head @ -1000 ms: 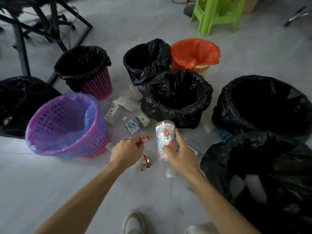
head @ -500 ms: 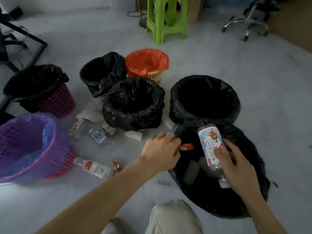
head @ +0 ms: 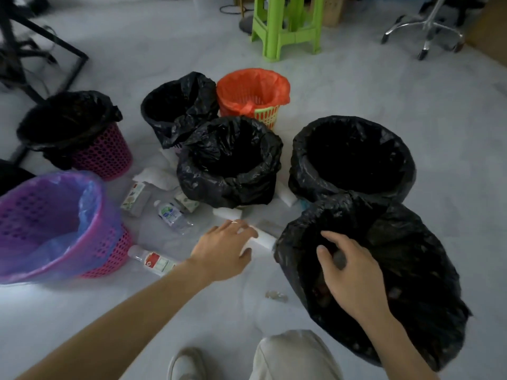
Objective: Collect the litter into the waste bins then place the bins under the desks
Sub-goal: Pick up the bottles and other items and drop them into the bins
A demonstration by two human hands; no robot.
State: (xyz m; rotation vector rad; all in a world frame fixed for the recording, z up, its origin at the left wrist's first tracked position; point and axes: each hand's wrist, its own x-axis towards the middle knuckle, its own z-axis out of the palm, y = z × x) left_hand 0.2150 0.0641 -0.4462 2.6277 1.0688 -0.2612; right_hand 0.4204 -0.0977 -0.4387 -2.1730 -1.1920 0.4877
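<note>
Black-lined near bin holds some litter; right hand hovers spread and empty over it. Left hand reaches, fingers apart, toward floor litter: bottles, cartons. Collection unfinished; no bins placed.

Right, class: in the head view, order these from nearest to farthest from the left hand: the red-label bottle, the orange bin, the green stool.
From the left hand:
1. Red-label bottle, lying on the floor just left of the wrist.
2. Orange bin, behind the black bins.
3. Green stool, at the far top.
</note>
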